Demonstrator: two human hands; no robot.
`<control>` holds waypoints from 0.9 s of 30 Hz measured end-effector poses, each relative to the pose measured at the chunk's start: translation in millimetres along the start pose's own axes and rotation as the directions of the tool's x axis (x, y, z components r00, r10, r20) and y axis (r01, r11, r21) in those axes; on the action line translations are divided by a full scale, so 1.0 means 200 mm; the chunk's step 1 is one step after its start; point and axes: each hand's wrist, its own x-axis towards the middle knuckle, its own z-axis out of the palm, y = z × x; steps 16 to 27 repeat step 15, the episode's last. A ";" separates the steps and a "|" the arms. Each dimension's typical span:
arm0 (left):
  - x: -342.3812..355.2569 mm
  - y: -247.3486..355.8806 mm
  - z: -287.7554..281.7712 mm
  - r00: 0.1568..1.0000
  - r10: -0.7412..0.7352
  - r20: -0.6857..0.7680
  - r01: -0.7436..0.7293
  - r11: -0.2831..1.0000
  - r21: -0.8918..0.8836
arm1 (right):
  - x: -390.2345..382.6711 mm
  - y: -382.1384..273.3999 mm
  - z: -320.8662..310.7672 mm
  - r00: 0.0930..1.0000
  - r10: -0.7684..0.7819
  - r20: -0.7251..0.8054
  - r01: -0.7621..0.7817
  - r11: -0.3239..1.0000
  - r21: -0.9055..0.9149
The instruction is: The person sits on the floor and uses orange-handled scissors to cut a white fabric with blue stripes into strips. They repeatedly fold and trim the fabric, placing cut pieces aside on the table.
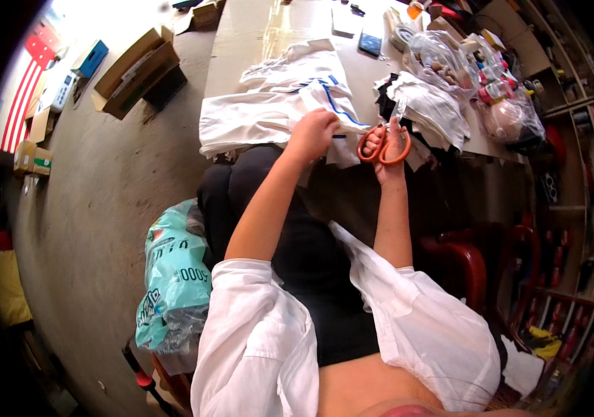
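A white garment with blue trim (255, 119) lies spread over the near edge of the table (241, 42), its lower part hanging toward my lap. My left hand (313, 134) is closed, its fingers pinching the garment beside the blue trim. To its right, my right hand (388, 154) grips a pair of scissors (362, 148) by the orange-red handles. The blades point away from me, toward a pile of white cloth (436, 104) with some black fabric under it. Whether the blades are apart is too small to tell.
Bagged goods (443, 59) crowd the table's far right, near a small dark blue box (370, 44). A teal plastic bag (172, 278) stands left of my legs. An opened cardboard box (137, 73) is on the floor. Shelves (589, 174) line the right, beyond a dark red chair (470, 267).
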 end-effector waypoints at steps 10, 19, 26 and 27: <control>-0.05 0.10 -0.03 0.979 0.035 0.201 0.015 0.969 -0.245 | 0.02 0.16 0.09 0.942 -0.320 -0.103 0.269 0.900 -0.343; -0.07 0.07 0.00 0.971 -0.159 0.179 0.193 0.962 -0.194 | 0.05 -0.03 0.23 0.814 -0.579 -0.035 0.464 0.687 -0.559; -0.07 0.07 0.00 0.971 -0.159 0.179 0.193 0.962 -0.194 | 0.05 -0.03 0.23 0.814 -0.579 -0.035 0.464 0.687 -0.559; -0.07 0.07 0.00 0.971 -0.159 0.179 0.193 0.962 -0.194 | 0.05 -0.03 0.23 0.814 -0.579 -0.035 0.464 0.687 -0.559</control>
